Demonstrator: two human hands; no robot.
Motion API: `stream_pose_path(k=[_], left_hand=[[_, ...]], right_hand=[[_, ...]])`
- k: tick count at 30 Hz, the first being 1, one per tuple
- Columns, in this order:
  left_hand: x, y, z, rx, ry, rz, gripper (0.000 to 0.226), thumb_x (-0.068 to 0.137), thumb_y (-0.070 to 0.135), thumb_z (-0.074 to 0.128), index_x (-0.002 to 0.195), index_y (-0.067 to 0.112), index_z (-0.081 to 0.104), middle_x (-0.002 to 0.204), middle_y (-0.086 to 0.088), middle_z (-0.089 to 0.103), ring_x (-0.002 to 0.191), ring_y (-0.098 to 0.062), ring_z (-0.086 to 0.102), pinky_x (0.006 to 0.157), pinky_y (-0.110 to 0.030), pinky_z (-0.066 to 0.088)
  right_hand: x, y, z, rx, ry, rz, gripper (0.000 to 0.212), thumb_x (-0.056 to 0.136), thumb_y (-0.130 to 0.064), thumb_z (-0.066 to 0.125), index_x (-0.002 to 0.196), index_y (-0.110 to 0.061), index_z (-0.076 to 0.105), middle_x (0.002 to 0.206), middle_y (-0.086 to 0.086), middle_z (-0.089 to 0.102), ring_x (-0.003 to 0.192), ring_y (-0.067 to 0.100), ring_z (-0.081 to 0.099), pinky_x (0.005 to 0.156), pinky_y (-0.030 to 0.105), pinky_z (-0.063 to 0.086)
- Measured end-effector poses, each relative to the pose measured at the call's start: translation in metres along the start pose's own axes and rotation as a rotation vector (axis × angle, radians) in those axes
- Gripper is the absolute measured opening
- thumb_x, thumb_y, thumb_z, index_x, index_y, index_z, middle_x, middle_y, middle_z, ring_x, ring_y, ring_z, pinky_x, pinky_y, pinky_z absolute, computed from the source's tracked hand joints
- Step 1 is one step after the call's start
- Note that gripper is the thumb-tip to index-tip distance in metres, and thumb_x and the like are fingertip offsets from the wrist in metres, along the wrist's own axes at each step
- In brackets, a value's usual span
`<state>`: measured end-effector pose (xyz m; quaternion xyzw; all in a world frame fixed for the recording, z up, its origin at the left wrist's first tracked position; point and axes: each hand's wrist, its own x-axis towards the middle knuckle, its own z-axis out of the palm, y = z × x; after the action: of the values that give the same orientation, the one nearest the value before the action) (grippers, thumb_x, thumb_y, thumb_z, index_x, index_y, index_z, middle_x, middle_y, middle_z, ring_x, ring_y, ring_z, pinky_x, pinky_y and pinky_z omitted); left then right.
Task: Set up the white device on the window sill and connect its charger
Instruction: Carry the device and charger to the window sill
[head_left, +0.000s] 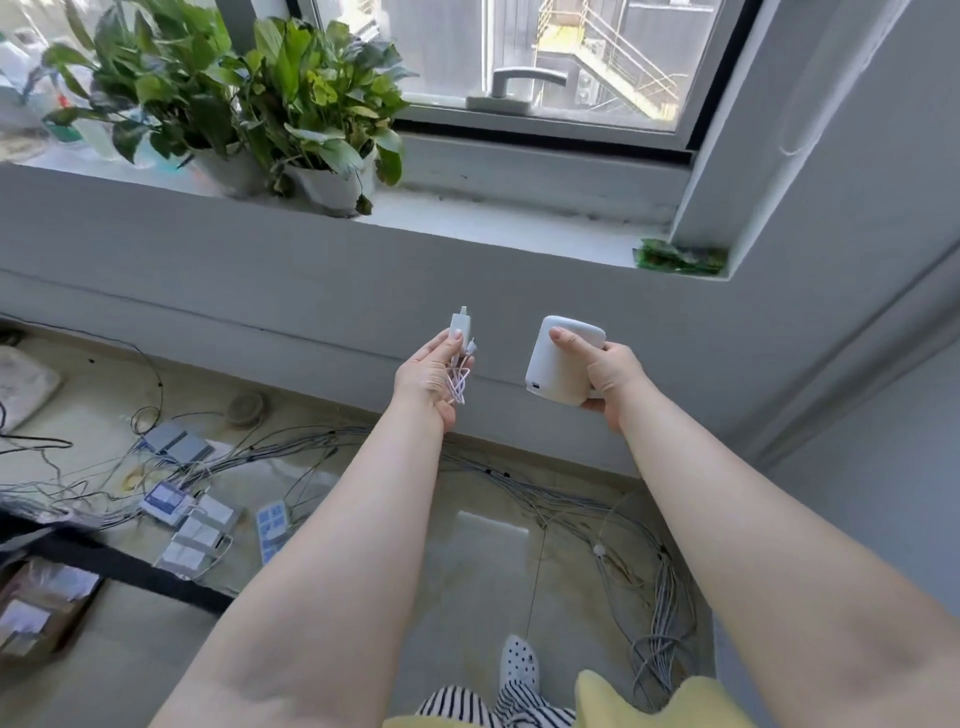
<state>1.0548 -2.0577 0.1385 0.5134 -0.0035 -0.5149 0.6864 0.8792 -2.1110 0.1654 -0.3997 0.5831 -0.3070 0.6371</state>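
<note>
- My right hand grips the white device from its side, thumb laid across the top; it hangs in the air below the window sill, in front of the wall under it.
- My left hand is closed around the charger, plug end pointing up toward the sill, its thin white cable bunched in loops against my palm.
- Device and charger are near each other but apart, not connected.
- On the sill, two potted plants stand to the left, a green packet at its right corner.
</note>
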Motion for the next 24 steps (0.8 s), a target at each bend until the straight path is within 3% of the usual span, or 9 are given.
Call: stream_pose_path(k=[4,8,11,14,17,20,24], left_hand=[[0.027,0.01,0.02,-0.012,-0.007,-0.003,0.009,0.081,0.008,0.07,0.086,0.013,0.065,0.085,-0.012,0.068,0.049,-0.009,0.067,0.049,-0.015,0.052],[0.057,0.028,0.036,-0.012,-0.009,0.004,0.009,0.082,0.009,0.07,0.087,0.014,0.065,0.085,-0.011,0.068,0.047,-0.007,0.066,0.048,-0.015,0.052],[0.085,0.041,0.05,-0.023,-0.024,0.013,0.009,0.082,0.007,0.069,0.088,0.012,0.064,0.085,-0.012,0.067,0.048,-0.008,0.067,0.05,-0.016,0.053],[0.116,0.054,0.065,-0.018,-0.046,-0.001,0.009,0.082,0.006,0.069,0.088,0.011,0.063,0.085,-0.012,0.066,0.051,-0.009,0.068,0.052,-0.015,0.054],[0.149,0.067,0.082,0.022,-0.071,-0.016,0.011,0.082,0.007,0.069,0.09,0.012,0.063,0.087,-0.01,0.067,0.068,-0.014,0.065,0.057,-0.017,0.055],[0.184,0.084,0.099,0.027,-0.088,-0.03,0.012,0.083,0.004,0.068,0.087,0.012,0.061,0.083,-0.009,0.065,0.07,-0.016,0.061,0.065,-0.019,0.053],[0.23,0.109,0.115,0.041,-0.124,-0.072,0.012,0.084,0.002,0.066,0.088,0.012,0.059,0.081,-0.008,0.064,0.07,-0.014,0.061,0.058,-0.016,0.054]], right_hand=[[0.035,-0.023,0.011,-0.015,-0.021,-0.011,0.057,0.075,-0.039,0.076,0.121,-0.01,0.059,0.09,-0.002,0.061,0.077,0.013,0.06,0.061,0.031,0.054],[0.07,-0.04,0.022,-0.038,-0.023,-0.021,0.055,0.075,-0.04,0.076,0.119,-0.011,0.06,0.089,-0.002,0.062,0.077,0.014,0.06,0.083,0.041,0.055],[0.096,-0.054,0.03,-0.037,-0.021,-0.029,0.053,0.075,-0.04,0.076,0.117,-0.013,0.06,0.091,-0.003,0.062,0.08,0.014,0.061,0.088,0.043,0.054],[0.124,-0.069,0.039,-0.027,-0.008,-0.042,0.048,0.074,-0.04,0.077,0.112,-0.015,0.06,0.093,-0.003,0.063,0.082,0.015,0.062,0.088,0.042,0.055],[0.152,-0.083,0.05,0.0,0.009,-0.07,0.046,0.075,-0.038,0.077,0.111,-0.017,0.059,0.095,-0.003,0.064,0.086,0.016,0.063,0.079,0.036,0.056],[0.183,-0.099,0.066,0.049,0.047,-0.109,0.046,0.077,-0.034,0.075,0.116,-0.017,0.058,0.096,-0.003,0.064,0.083,0.013,0.062,0.07,0.031,0.054],[0.223,-0.113,0.087,0.076,0.112,-0.151,0.056,0.072,-0.033,0.079,0.122,-0.018,0.058,0.109,0.001,0.066,0.093,0.019,0.063,0.083,0.04,0.055]])
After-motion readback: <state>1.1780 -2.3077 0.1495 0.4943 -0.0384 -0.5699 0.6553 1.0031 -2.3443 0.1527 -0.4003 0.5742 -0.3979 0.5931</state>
